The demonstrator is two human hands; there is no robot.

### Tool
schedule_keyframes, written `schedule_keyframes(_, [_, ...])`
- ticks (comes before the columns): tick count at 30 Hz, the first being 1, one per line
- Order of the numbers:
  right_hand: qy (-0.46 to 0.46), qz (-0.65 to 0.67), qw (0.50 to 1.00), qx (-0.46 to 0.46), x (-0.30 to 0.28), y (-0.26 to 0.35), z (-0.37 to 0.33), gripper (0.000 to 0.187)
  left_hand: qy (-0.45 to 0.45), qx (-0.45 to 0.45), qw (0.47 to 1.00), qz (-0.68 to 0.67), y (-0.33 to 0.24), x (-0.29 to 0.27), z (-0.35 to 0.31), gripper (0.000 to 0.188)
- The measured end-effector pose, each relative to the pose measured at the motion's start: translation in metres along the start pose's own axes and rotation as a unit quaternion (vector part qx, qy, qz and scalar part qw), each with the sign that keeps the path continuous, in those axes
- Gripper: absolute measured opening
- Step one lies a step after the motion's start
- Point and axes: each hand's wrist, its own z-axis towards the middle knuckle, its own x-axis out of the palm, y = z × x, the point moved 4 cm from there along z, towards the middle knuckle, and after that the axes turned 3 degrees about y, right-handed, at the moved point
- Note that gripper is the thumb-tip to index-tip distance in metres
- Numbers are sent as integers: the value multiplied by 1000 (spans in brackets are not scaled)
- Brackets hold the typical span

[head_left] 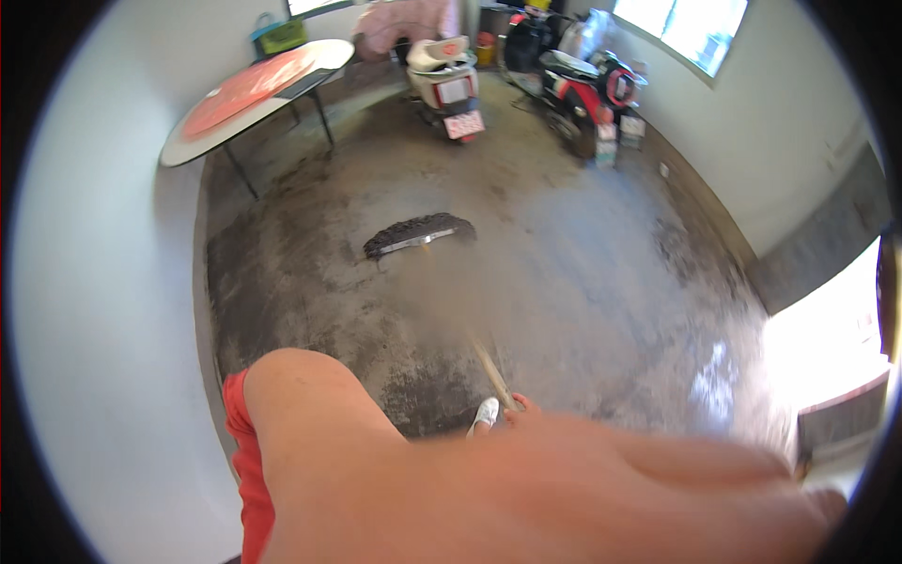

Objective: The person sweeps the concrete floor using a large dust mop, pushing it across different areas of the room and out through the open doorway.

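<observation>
Grey, dark-stained flooring ran through the head view between pale walls, with a cream oval table at left and a white scooter and a red-and-black scooter behind. On the table's far end sat a teal-and-green bag, its contents hidden. One hand, left or right unclear, had its fingers closed around a pale pole; the other's grip could not be told. Well ahead of the grip, a wide dark mop head lay on the floor.
</observation>
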Motion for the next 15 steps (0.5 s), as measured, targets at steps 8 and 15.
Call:
schedule_keyframes(8, [37,-63,997,-3,38,132,125,56,52,-104,933,340,26,94,72,22])
schedule_keyframes(15, [51,-75,996,-15,109,245,221,59,96,-119,803,575,72,193,116,32])
